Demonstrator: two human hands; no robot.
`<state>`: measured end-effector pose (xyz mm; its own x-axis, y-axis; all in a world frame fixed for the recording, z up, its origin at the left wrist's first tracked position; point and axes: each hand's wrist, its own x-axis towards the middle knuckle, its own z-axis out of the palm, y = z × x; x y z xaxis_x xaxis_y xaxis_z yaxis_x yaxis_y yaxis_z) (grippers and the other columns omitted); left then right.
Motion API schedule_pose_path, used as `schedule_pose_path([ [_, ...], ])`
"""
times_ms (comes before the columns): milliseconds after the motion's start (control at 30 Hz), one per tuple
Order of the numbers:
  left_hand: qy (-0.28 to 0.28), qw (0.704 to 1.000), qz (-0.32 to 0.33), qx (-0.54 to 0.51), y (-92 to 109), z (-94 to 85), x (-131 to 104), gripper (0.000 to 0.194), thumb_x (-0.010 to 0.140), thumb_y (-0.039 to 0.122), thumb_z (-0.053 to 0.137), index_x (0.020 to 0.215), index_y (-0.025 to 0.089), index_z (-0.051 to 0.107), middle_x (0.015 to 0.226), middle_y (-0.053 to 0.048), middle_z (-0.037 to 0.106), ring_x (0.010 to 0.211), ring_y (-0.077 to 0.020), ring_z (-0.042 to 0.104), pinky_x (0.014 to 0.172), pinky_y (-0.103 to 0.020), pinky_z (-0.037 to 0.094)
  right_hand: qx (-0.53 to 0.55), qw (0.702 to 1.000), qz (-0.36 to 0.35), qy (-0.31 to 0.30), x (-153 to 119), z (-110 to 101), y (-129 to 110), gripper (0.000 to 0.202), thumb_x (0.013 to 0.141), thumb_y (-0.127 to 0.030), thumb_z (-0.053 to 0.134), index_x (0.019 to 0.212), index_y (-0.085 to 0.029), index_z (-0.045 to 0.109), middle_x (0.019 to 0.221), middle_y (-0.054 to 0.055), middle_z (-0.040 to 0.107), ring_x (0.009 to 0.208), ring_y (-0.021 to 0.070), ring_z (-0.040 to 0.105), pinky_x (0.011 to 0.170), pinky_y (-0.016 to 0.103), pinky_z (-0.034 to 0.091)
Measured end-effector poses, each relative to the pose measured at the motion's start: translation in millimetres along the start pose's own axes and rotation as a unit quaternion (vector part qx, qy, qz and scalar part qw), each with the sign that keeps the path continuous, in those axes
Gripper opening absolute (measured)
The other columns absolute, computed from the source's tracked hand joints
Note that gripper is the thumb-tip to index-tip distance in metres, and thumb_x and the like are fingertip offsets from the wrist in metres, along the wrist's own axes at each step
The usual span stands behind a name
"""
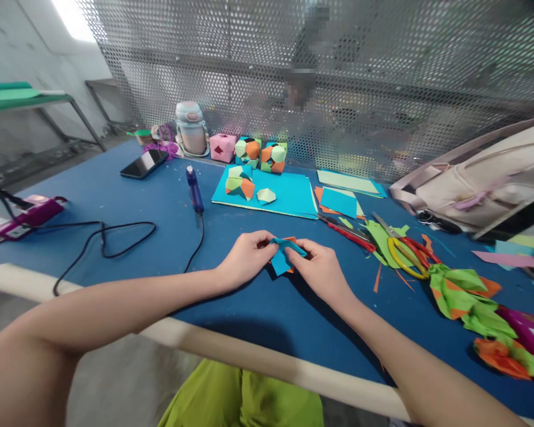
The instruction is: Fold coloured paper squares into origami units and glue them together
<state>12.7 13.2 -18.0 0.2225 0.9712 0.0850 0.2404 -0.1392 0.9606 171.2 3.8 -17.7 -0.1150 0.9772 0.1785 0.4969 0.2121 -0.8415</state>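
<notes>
A small folded piece of blue and orange paper is held between both hands just above the blue table. My left hand pinches its upper left edge with thumb and fingers. On the opposite side, my right hand grips the paper, its thumb lying over the blue face. The fingers behind the paper are partly hidden. Beyond the hands, a partly built paper shape in cream, green and orange and a loose cream folded piece rest on a stack of blue paper sheets.
Left of the hands lies a corded blue glue gun, near a phone. A bottle and finished paper cubes line the mesh panel. To the right are yellow-handled scissors, paper squares, crumpled paper and a bag.
</notes>
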Motion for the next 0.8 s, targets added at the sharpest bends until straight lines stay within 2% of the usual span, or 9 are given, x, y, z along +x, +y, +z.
schedule_pose_path([
  [100, -0.017, 0.999, 0.032, 0.022, 2, 0.4, -3, 0.016, 0.076, 0.021, 0.051, 0.080, 0.013, 0.064, 0.065, 0.002, 0.055, 0.062, -0.0096, 0.047, 0.058, -0.021, 0.037, -0.023, 1.000, -0.009, -0.006, -1, -2, -2, 0.026, 0.077, -0.034, 0.053, 0.063, -0.014, 0.063, 0.052, -0.002, 0.053, 0.051, 0.0102, 0.046, 0.049, 0.020, 0.035],
  [167, -0.018, 1.000, 0.022, -0.005, 6, 1.6, -4, 0.019, 0.075, 0.023, 0.052, 0.087, 0.014, 0.064, 0.068, 0.002, 0.057, 0.064, -0.0099, 0.049, 0.060, -0.021, 0.039, -0.021, 1.000, -0.003, 0.010, -1, -4, -5, 0.027, 0.076, -0.034, 0.054, 0.059, -0.015, 0.060, 0.050, -0.003, 0.051, 0.051, 0.0099, 0.044, 0.048, 0.020, 0.033],
  [300, -0.019, 0.994, -0.044, -0.096, 12, 4.8, -6, 0.021, 0.071, 0.019, 0.054, 0.091, 0.014, 0.060, 0.074, 0.001, 0.060, 0.068, -0.0102, 0.052, 0.063, -0.021, 0.041, 0.002, 0.999, 0.022, 0.035, -3, -6, -8, 0.022, 0.074, -0.033, 0.055, 0.064, -0.015, 0.063, 0.053, -0.002, 0.054, 0.051, 0.0104, 0.044, 0.048, 0.021, 0.034],
  [367, -0.031, 0.993, -0.065, -0.090, 12, 6.2, -6, 0.018, 0.069, 0.018, 0.053, 0.086, 0.014, 0.060, 0.070, 0.002, 0.057, 0.063, -0.0096, 0.049, 0.059, -0.020, 0.039, 0.006, 0.999, 0.024, 0.040, -3, -5, -8, 0.022, 0.074, -0.033, 0.054, 0.066, -0.014, 0.063, 0.053, -0.002, 0.054, 0.051, 0.0105, 0.043, 0.048, 0.021, 0.034],
  [500, -0.047, 0.995, -0.062, -0.064, 10, 8.0, -6, 0.016, 0.072, 0.021, 0.050, 0.080, 0.014, 0.062, 0.063, 0.004, 0.053, 0.057, -0.0088, 0.044, 0.053, -0.019, 0.035, -0.005, 0.999, 0.018, 0.034, -2, -2, -3, 0.023, 0.075, -0.033, 0.053, 0.066, -0.014, 0.063, 0.055, -0.002, 0.054, 0.052, 0.0106, 0.044, 0.050, 0.022, 0.035],
  [700, -0.037, 0.984, -0.076, -0.158, 7, 8.4, -3, 0.021, 0.072, 0.018, 0.049, 0.083, 0.014, 0.066, 0.064, 0.003, 0.057, 0.055, -0.0077, 0.046, 0.054, -0.019, 0.038, 0.008, 1.000, 0.000, 0.008, -4, -3, -1, 0.026, 0.075, -0.039, 0.056, 0.085, -0.015, 0.062, 0.071, 0.003, 0.063, 0.060, 0.0145, 0.054, 0.057, 0.026, 0.042],
  [800, -0.036, 0.978, -0.078, -0.191, 6, 8.5, -1, 0.023, 0.071, 0.017, 0.050, 0.087, 0.015, 0.066, 0.065, 0.002, 0.058, 0.055, -0.0079, 0.048, 0.052, -0.019, 0.038, 0.026, 0.999, 0.016, 0.022, -4, -4, 0, 0.027, 0.076, -0.043, 0.057, 0.083, -0.017, 0.058, 0.064, 0.002, 0.062, 0.056, 0.0152, 0.056, 0.055, 0.027, 0.043],
])
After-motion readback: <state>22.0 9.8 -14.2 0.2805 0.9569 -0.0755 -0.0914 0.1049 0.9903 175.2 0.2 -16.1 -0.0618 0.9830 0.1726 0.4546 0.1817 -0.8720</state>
